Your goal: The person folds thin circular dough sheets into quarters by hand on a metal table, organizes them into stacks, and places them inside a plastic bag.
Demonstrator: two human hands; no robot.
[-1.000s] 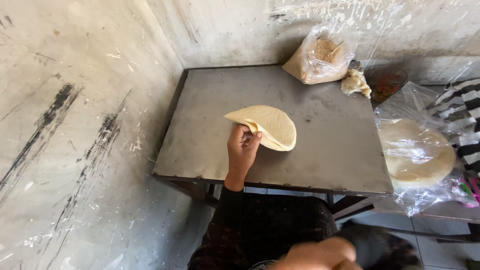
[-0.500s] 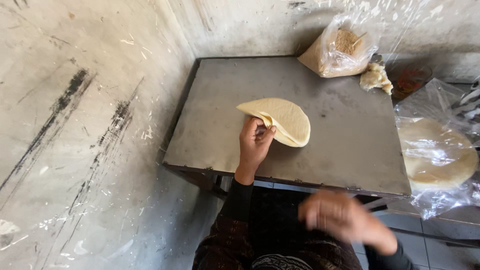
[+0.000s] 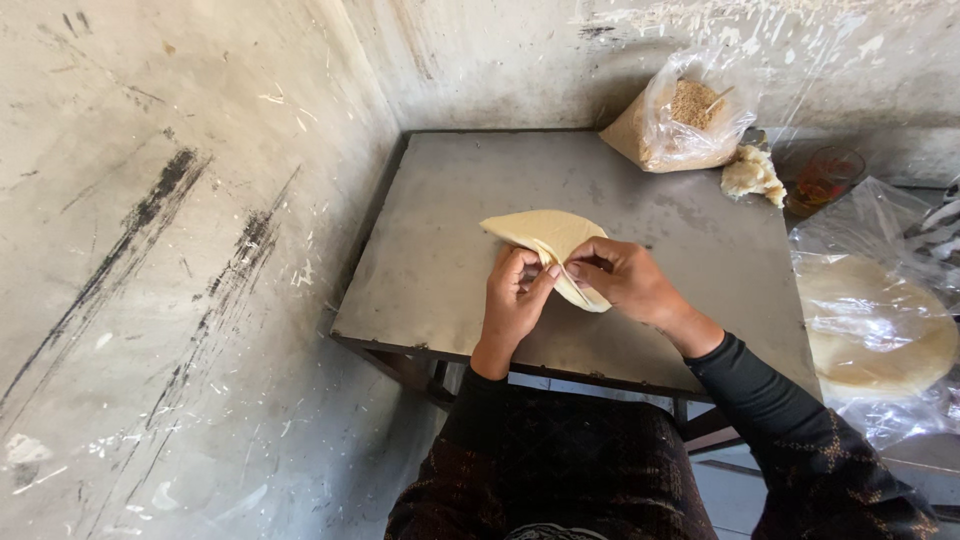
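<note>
While both hands pinch its near edge, the folded dough sheet (image 3: 548, 240) lies about mid-desk (image 3: 420, 260), well short of the bag of crumbs (image 3: 680, 125) at the back wall. From the head view I see my left hand (image 3: 512, 300) and right hand (image 3: 625, 280) with fingers closed on the seam. I judge it light, soft, tearable; best gripped at the rim.

My right hand (image 3: 630, 283), which hangs low near my lap a moment before, is now up on the folded dough sheet (image 3: 548, 240), pinching its edge opposite my left hand (image 3: 515, 300).
</note>
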